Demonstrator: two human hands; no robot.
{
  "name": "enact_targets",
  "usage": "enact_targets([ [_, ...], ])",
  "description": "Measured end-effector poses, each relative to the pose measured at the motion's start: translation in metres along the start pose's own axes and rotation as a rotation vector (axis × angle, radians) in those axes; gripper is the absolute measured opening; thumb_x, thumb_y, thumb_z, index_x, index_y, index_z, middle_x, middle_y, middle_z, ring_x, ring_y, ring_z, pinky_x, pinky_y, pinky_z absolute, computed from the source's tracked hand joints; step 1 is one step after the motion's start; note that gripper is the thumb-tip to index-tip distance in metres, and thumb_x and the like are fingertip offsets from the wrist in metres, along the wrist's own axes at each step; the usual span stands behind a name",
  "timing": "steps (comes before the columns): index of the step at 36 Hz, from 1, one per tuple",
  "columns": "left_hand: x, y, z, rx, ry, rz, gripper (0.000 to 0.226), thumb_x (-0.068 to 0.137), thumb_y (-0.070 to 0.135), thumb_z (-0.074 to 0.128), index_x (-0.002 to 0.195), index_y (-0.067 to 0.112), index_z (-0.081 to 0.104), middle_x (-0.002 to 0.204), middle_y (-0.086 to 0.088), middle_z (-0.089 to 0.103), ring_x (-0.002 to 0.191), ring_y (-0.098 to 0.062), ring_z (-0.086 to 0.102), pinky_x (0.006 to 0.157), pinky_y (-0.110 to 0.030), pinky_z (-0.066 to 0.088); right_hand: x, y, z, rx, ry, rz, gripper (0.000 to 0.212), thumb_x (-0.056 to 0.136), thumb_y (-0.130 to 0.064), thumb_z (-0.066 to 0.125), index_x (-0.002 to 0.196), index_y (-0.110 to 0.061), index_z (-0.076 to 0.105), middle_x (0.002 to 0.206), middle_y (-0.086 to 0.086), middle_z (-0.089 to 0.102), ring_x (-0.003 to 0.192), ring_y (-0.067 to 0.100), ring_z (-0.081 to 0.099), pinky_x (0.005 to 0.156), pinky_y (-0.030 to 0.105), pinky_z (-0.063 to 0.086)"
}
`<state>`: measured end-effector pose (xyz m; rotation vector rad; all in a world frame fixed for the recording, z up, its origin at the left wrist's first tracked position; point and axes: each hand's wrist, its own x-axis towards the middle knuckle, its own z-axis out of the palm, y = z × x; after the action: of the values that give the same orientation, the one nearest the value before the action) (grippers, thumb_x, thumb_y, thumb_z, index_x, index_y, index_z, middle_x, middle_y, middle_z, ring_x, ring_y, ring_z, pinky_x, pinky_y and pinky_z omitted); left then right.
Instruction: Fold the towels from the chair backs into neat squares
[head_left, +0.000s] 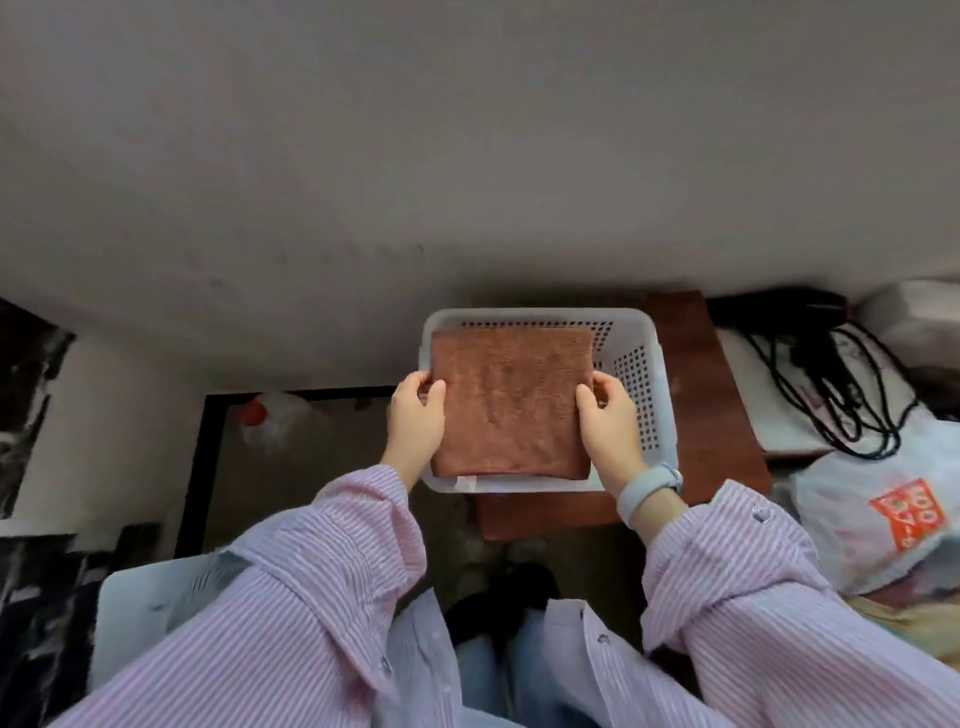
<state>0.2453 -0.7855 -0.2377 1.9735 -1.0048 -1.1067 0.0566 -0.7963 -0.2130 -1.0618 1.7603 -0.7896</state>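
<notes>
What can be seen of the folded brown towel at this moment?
The folded brown terry towel is a neat, flat, nearly square stack with a fuzzy nap. It sits at the mouth of the white perforated plastic basket, covering most of it. The left hand and right hand grip its opposite side edges, thumbs on top. A pale layer shows under its near edge.

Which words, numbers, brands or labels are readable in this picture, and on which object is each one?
Orange patch on the white plastic bag: white characters, rotated and blurred; not readable.
White tag at the near edge of the folded brown towel: too small to tell whether it has text.
Wristband on the right hand: no text visible.
Nothing else carries text.
</notes>
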Motion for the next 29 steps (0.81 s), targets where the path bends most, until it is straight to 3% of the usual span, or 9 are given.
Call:
enact_targets([
  [6, 0.022, -0.01, 0.008, 0.201, 0.045, 0.04, 0.032, 0.094, 0.023, 0.046, 0.122, 0.009, 0.053, 0.115, -0.009, 0.057, 0.106, -0.023, 0.054, 0.092, -0.03, 0.041, 0.036, 0.019, -0.001, -0.1, -0.087, 0.069, 0.025, 0.093, -0.017, 0.047, 0.117, -0.011, 0.054, 0.105, 0.001, 0.058, 0.102, 0.021, 0.056, 0.091, 0.037, 0.048],
  [9, 0.019, -0.007, 0.012, 0.315, 0.147, 0.097, 0.041, 0.091, 0.02, 0.05, 0.132, 0.013, 0.043, 0.129, -0.007, 0.044, 0.118, -0.021, 0.043, 0.099, -0.033, 0.035, 0.041, 0.023, -0.004, -0.145, -0.065, 0.104, 0.038, 0.089, -0.02, 0.053, 0.125, -0.012, 0.047, 0.119, 0.005, 0.053, 0.112, 0.02, 0.052, 0.098, 0.039, 0.044],
  [11, 0.013, -0.001, 0.017, 0.437, 0.247, 0.238, 0.046, 0.09, 0.017, 0.049, 0.135, 0.013, 0.039, 0.135, -0.007, 0.039, 0.125, -0.022, 0.034, 0.102, -0.035, 0.031, 0.037, 0.022, -0.007, -0.215, 0.066, -0.045, 0.044, 0.088, -0.023, 0.053, 0.13, -0.015, 0.042, 0.128, 0.004, 0.045, 0.12, 0.018, 0.044, 0.105, 0.038, 0.037],
  [13, 0.012, 0.004, 0.024, 0.591, 0.252, 0.406, 0.046, 0.089, 0.017, 0.043, 0.135, 0.012, 0.039, 0.139, -0.009, 0.04, 0.129, -0.024, 0.033, 0.106, -0.04, 0.029, 0.031, 0.016, -0.007, -0.388, 0.155, -0.313, 0.045, 0.087, -0.024, 0.048, 0.131, -0.015, 0.042, 0.13, 0.007, 0.045, 0.124, 0.021, 0.04, 0.107, 0.043, 0.033],
  [16, 0.019, 0.003, 0.038, 0.825, 0.113, 0.521, 0.049, 0.091, 0.025, 0.032, 0.138, 0.012, 0.036, 0.145, -0.01, 0.037, 0.137, -0.027, 0.028, 0.112, -0.045, 0.021, 0.037, 0.016, 0.004, -0.761, 0.061, -0.646, 0.048, 0.086, -0.023, 0.039, 0.134, -0.016, 0.041, 0.14, 0.012, 0.041, 0.133, 0.027, 0.03, 0.113, 0.054, 0.017],
  [18, 0.023, -0.003, 0.047, 0.926, 0.052, 0.502, 0.054, 0.092, 0.03, 0.027, 0.142, 0.011, 0.028, 0.15, -0.011, 0.029, 0.14, -0.029, 0.021, 0.114, -0.048, 0.014, 0.043, 0.021, 0.014, -0.923, -0.064, -0.697, 0.051, 0.088, -0.028, 0.035, 0.139, -0.021, 0.034, 0.149, 0.013, 0.03, 0.139, 0.029, 0.016, 0.114, 0.051, 0.003],
  [20, 0.026, -0.011, 0.052, 0.965, 0.033, 0.465, 0.058, 0.092, 0.034, 0.023, 0.145, 0.011, 0.016, 0.153, -0.01, 0.02, 0.142, -0.027, 0.012, 0.114, -0.048, 0.01, 0.05, 0.032, 0.021, -0.991, -0.137, -0.67, 0.054, 0.09, -0.035, 0.032, 0.142, -0.025, 0.026, 0.152, 0.014, 0.022, 0.14, 0.031, 0.007, 0.113, 0.049, -0.002],
  [23, 0.029, -0.024, 0.056, 1.008, 0.04, 0.454, 0.06, 0.093, 0.038, 0.022, 0.144, 0.015, 0.003, 0.154, -0.008, 0.015, 0.142, -0.025, 0.004, 0.115, -0.049, 0.007, 0.06, 0.052, 0.027, -1.02, -0.17, -0.637, 0.058, 0.09, -0.041, 0.031, 0.144, -0.028, 0.017, 0.153, 0.015, 0.017, 0.14, 0.032, 0.002, 0.112, 0.048, 0.001],
  [29, 0.032, -0.029, 0.064, 1.044, 0.05, 0.414, 0.062, 0.091, 0.039, 0.026, 0.145, 0.017, 0.006, 0.154, -0.008, 0.019, 0.142, -0.024, 0.006, 0.115, -0.051, 0.006, 0.068, 0.064, 0.031, -1.041, -0.175, -0.646, 0.059, 0.09, -0.042, 0.032, 0.144, -0.026, 0.018, 0.153, 0.015, 0.019, 0.14, 0.033, 0.003, 0.112, 0.047, 0.001],
])
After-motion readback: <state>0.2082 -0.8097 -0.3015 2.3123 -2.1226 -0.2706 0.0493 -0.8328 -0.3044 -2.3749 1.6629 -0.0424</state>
